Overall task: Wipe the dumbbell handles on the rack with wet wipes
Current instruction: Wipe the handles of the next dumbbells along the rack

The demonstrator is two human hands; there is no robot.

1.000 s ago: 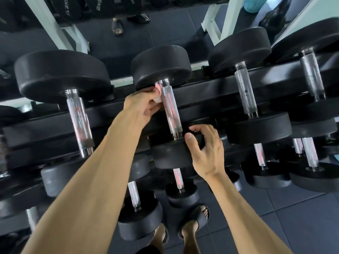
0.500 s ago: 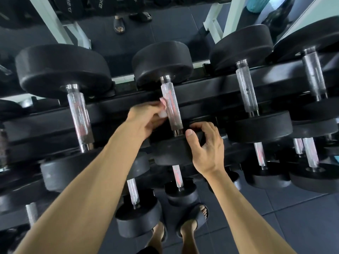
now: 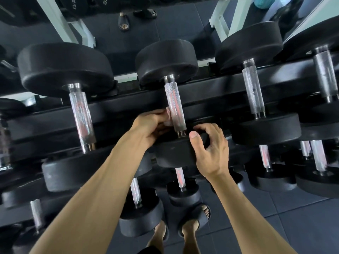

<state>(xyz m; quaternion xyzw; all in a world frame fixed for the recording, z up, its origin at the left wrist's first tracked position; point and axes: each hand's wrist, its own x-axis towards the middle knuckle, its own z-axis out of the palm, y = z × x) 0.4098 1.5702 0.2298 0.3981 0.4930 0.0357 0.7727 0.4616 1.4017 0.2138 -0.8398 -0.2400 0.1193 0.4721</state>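
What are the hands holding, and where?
The left hand pinches a wipe against the lower handle. The right hand grips the dumbbell's near weight by its rim.

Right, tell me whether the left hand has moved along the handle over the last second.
Yes. The left hand with the wipe has slid down the middle dumbbell's handle, from just under the far weight head toward the near one.

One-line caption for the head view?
Left hand wipes dumbbell handle with wet wipe; right hand grips its near head.

Black dumbbell heads (image 3: pixel 166 63), silver knurled handle (image 3: pixel 174 105), pale pink wipe (image 3: pixel 168 116), dark grey floor (image 3: pixel 293 217).
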